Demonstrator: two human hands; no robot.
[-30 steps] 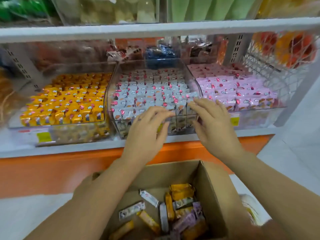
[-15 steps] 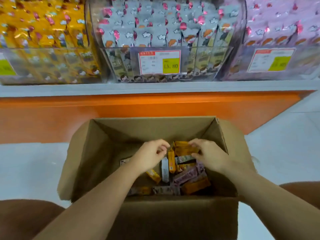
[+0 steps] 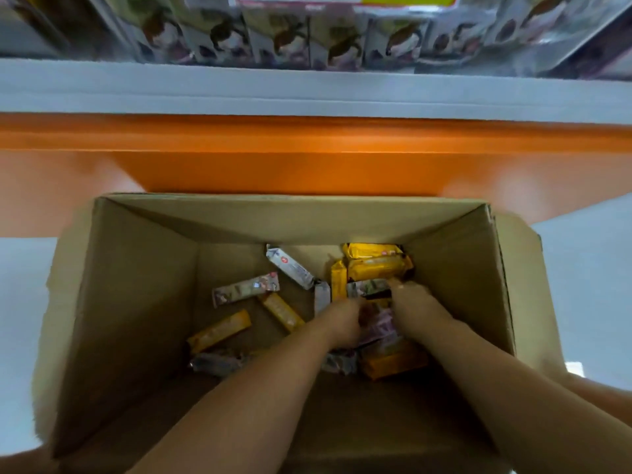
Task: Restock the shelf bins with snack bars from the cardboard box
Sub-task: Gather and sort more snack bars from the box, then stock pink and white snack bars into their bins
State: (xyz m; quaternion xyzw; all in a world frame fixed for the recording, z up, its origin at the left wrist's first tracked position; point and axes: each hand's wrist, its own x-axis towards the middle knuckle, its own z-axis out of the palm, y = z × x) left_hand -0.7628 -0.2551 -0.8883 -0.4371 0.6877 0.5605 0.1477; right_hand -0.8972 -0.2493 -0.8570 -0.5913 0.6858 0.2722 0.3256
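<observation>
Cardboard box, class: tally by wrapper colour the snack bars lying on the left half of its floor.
Yellow-wrapped oblong snack bars: 2
White or pale-wrapped oblong snack bars: 2
Dark-wrapped snack bar, blurred: 1
Total: 5

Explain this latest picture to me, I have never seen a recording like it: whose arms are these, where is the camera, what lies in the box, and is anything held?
There is no machine here. A person works with bare hands, and the camera sits on their head, looking forward and down, so the two arms coming in from below are the wearer's own. The left hand and right hand both reach deep into an open cardboard box. Loose snack bars lie on its bottom, among them a yellow bar and a white bar. The hands are blurred, so I cannot tell whether either grips a bar. Along the top runs the shelf edge, with stocked bins above it.
</observation>
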